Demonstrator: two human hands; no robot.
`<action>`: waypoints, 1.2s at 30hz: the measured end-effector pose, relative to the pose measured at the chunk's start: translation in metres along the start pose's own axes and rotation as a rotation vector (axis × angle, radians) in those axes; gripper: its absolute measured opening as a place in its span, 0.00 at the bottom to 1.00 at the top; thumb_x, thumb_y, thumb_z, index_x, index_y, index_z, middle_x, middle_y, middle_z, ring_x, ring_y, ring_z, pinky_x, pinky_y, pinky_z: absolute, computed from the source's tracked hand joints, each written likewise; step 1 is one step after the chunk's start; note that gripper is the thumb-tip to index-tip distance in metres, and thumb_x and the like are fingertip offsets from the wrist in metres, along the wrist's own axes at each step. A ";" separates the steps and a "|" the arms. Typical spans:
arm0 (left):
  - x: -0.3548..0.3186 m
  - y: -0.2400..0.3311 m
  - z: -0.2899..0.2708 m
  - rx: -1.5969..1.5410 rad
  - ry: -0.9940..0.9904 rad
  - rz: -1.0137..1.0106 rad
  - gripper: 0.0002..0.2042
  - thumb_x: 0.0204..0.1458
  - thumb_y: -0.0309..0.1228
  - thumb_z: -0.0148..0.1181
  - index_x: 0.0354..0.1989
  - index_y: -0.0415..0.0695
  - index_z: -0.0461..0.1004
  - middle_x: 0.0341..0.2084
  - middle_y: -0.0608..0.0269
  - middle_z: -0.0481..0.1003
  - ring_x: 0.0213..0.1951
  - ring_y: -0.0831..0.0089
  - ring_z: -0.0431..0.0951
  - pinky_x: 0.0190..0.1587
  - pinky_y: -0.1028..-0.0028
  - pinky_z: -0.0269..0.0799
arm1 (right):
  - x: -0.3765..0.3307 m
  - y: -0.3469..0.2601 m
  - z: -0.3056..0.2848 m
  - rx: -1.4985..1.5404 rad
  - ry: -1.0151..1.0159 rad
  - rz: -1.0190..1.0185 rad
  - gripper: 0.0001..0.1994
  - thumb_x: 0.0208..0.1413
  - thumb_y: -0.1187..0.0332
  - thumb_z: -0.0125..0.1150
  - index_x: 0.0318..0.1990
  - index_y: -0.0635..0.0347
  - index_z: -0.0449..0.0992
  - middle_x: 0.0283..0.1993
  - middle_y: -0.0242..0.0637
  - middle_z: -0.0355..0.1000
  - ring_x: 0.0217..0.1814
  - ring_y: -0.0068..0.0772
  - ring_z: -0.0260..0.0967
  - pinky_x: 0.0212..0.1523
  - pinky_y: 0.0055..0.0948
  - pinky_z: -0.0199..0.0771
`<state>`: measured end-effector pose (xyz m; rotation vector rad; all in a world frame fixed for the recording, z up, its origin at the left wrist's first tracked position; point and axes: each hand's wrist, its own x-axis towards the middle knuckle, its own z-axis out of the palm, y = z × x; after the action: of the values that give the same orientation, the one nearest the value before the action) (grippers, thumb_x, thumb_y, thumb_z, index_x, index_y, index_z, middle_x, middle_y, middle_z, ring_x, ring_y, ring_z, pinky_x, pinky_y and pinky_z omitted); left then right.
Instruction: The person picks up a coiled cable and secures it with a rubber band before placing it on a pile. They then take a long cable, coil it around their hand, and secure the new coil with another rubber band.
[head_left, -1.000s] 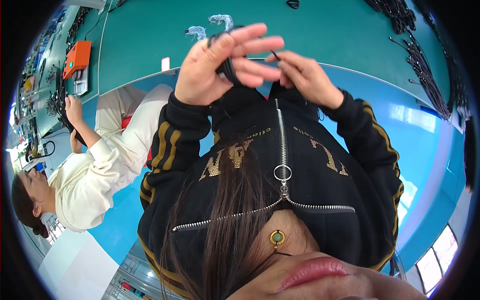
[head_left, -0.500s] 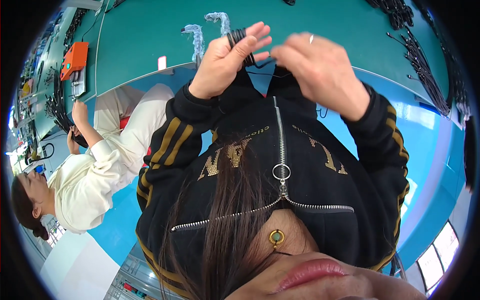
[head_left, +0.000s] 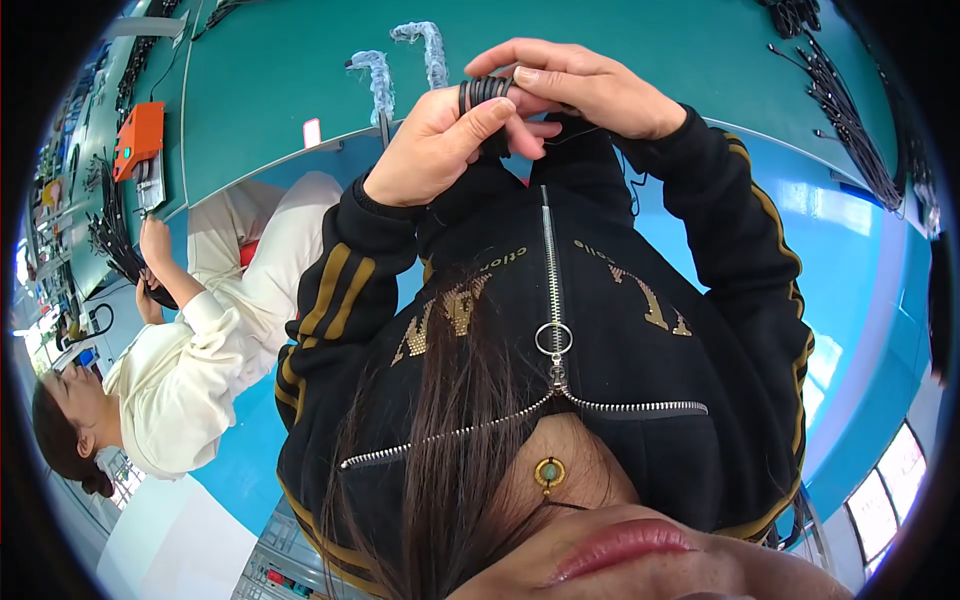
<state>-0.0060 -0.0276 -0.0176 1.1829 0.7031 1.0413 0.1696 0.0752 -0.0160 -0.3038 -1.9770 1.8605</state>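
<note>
Several turns of a black cable (head_left: 484,92) lie wound round the fingers of my left hand (head_left: 430,145), near the table's front edge. The left thumb lies against the coil, with the other fingers stretched to the right. My right hand (head_left: 610,95) overlaps those left fingertips, its thumb at the coil's right side and its index finger arched over the top. Whatever lies under the right fingers is mostly hidden. Below the right hand, a thin dark length hangs over my lap.
Two bent hooks wrapped in pale blue material, a nearer hook (head_left: 380,88) and a farther hook (head_left: 433,55), stand at the green table (head_left: 290,70). Black cable bundles (head_left: 845,125) lie far right. At left, a person (head_left: 185,370) holds black cables beside an orange device (head_left: 140,138).
My right hand has moved left from beside the coil onto the left fingers, and its fingers have stretched over them. The coil stays round my left hand.
</note>
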 end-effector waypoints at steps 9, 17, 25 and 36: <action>0.013 0.009 0.008 0.085 0.007 -0.102 0.10 0.62 0.27 0.45 0.39 0.32 0.71 0.31 0.59 0.74 0.40 0.70 0.76 0.48 0.72 0.72 | 0.001 -0.011 0.016 0.224 -0.027 0.269 0.26 0.61 0.49 0.48 0.59 0.59 0.65 0.20 0.25 0.64 0.19 0.11 0.63 0.17 0.10 0.58; 0.013 -0.007 -0.001 0.104 -0.012 -0.108 0.07 0.58 0.22 0.48 0.40 0.31 0.70 0.32 0.59 0.75 0.40 0.71 0.77 0.45 0.73 0.73 | 0.004 -0.010 0.022 0.114 0.038 0.411 0.23 0.56 0.52 0.58 0.51 0.60 0.71 0.21 0.25 0.66 0.17 0.10 0.59 0.15 0.10 0.57; 0.005 0.009 0.007 -0.035 0.328 0.013 0.10 0.57 0.26 0.54 0.43 0.33 0.72 0.34 0.62 0.75 0.38 0.78 0.75 0.44 0.78 0.70 | 0.008 0.001 0.003 0.277 0.218 0.276 0.09 0.52 0.66 0.58 0.38 0.60 0.73 0.28 0.38 0.69 0.31 0.35 0.68 0.30 0.28 0.69; 0.005 0.006 0.008 0.208 0.088 -0.102 0.09 0.58 0.28 0.54 0.42 0.35 0.72 0.34 0.64 0.74 0.38 0.78 0.74 0.42 0.78 0.71 | -0.001 -0.004 0.024 0.041 0.161 0.103 0.14 0.61 0.62 0.53 0.49 0.62 0.73 0.50 0.36 0.73 0.52 0.25 0.68 0.57 0.27 0.65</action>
<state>0.0012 -0.0259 -0.0092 1.2702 0.9494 0.9562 0.1605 0.0526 -0.0131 -0.5347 -1.8446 1.8731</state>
